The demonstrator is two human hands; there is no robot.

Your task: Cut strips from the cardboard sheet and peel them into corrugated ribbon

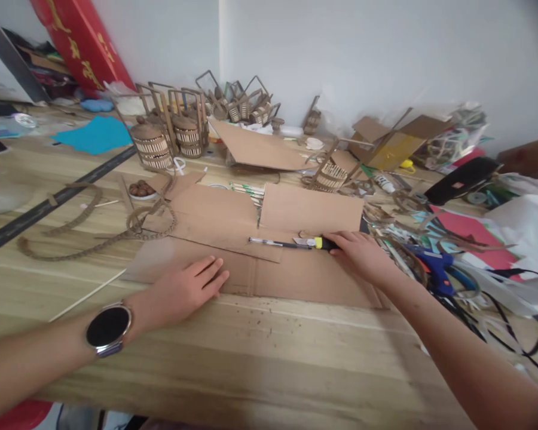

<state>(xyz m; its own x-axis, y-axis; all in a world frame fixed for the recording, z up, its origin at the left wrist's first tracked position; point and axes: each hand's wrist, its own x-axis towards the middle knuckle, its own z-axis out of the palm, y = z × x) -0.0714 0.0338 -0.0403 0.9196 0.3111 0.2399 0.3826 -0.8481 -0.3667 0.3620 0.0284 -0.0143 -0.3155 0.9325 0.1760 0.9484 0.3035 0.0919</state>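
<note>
My left hand (192, 289) rests on a large cardboard sheet (314, 275), its fingers stretched out over the near edge. My right hand (356, 251) is closed around the dark handle of a yellow-collared utility knife (318, 243). The knife's blade points left, low over the cardboard. A pen (269, 242) lies just left of the blade. Behind it are more flat cardboard pieces, one on the left (215, 212) and one on the right (311, 208). Dark crumbs dot the wood in front of the sheet.
Small lidded baskets (150, 143) with tall handles stand at the back left. A braided cord (85, 254) curls left of the cardboard, near a bowl of walnuts (141, 190). At right lie a blue glue gun (434, 269), a black speaker (461, 179), red paper and tangled strips.
</note>
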